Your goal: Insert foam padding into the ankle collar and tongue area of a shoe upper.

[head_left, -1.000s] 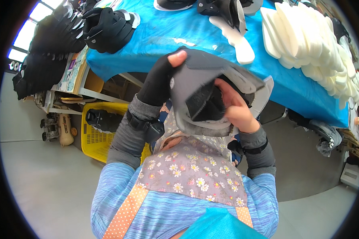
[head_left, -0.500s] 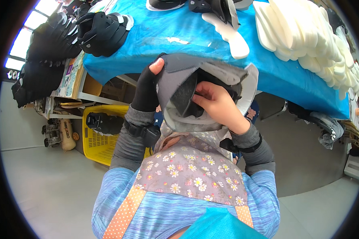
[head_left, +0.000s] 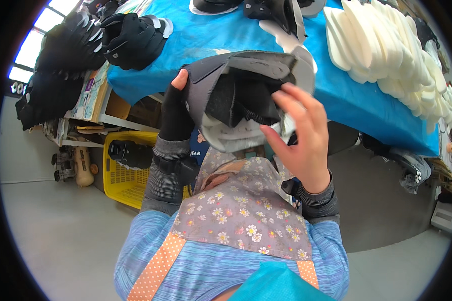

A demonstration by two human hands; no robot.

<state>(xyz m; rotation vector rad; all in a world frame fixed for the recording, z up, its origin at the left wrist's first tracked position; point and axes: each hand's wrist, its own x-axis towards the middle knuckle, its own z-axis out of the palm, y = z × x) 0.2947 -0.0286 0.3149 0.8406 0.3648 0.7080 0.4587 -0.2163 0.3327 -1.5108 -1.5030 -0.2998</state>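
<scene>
A padded dark grey boot upper point(head_left: 204, 75), lined in black and light grey, is held up in front of me with its opening toward me. My left hand point(head_left: 177, 113), in a black glove with a bare thumb tip, grips its left side; most of its fingers are hidden behind it. Inside the opening, black lining point(head_left: 248, 93) folds inward. My right hand point(head_left: 306, 135) is bare, fingers apart, just at the right edge of the opening. Nothing is in it, and whether a fingertip touches the rim I cannot tell.
Behind the upper stands a table covered in blue sheeting point(head_left: 186, 50). White foam pieces point(head_left: 366, 45) are stacked at its right, black boot uppers point(head_left: 133, 42) at its left. A yellow crate point(head_left: 125, 183) with a black piece inside sits below left.
My right hand has come out of the opening toward the right and its fingers have spread. The boot upper has shifted slightly left and up, still in my left hand.
</scene>
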